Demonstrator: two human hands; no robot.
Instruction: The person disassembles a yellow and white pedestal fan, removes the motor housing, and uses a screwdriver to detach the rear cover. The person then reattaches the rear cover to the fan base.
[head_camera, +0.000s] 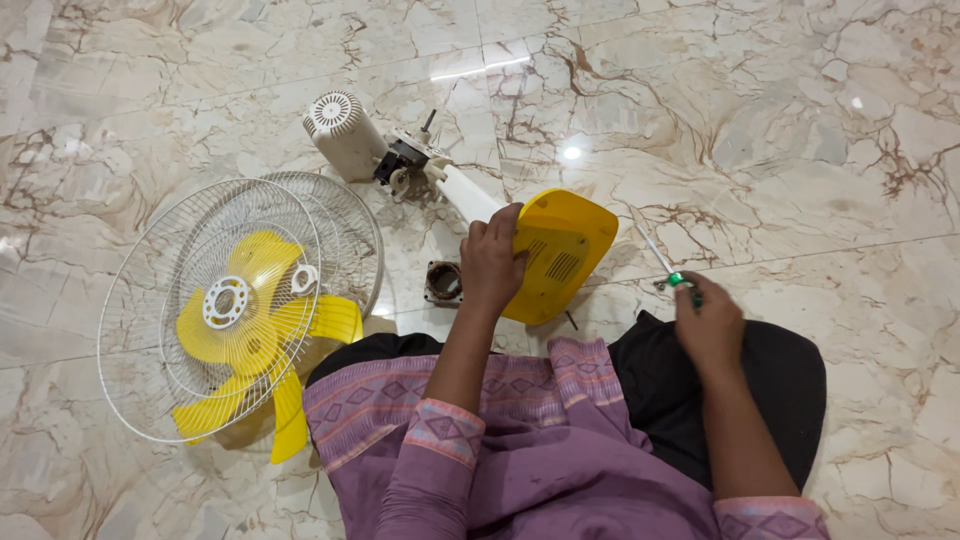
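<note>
Gripping the yellow fan base (560, 255) on the floor (850, 200) before the knees, the left hand (492, 262) steadied it; the right hand (708, 325) closed around a screwdriver (668, 268). Dismantling seemed underway; its tip needed seating squarely on a screw.

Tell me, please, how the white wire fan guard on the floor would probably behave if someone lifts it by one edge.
The white wire guard is thin open wire, so it is probably light for its size. Lifted by one edge, it may flex slightly. The yellow fan blade appears to lie loose under it, so it would likely stay on the floor.
</note>
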